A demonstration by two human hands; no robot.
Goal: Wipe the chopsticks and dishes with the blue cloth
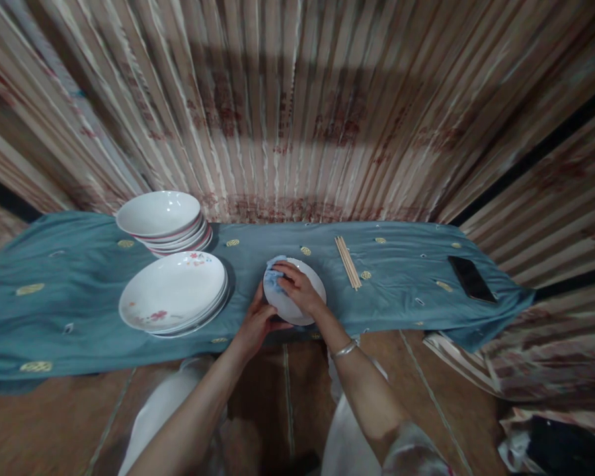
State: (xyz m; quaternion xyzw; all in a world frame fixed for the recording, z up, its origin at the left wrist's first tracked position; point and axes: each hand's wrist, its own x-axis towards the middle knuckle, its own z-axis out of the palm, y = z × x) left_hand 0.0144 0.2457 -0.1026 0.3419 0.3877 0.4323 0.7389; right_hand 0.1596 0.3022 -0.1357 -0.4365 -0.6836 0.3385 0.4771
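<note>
A small white plate [305,314] is in front of me at the near side of the table, slightly tilted. My left hand [258,322] grips its lower left rim, thumb on top and fingers beneath. Pressed to the plate's upper left is a blue cloth [274,276], held under the fingers of my right hand [297,287]. A silver bangle circles my right wrist. To the left lies a stack of large white plates with a floral pattern [176,294]. Behind it stands a stack of white bowls [161,215] with pinkish-red bands. Part of the cloth is hidden by my fingers.
Several wooden chopsticks [348,263] lie side by side to the right of the small plate. A black phone [471,278] rests near the table's right end. A teal patterned tablecloth [401,301] covers the narrow table. Pleated curtains [287,132] hang behind and at the sides.
</note>
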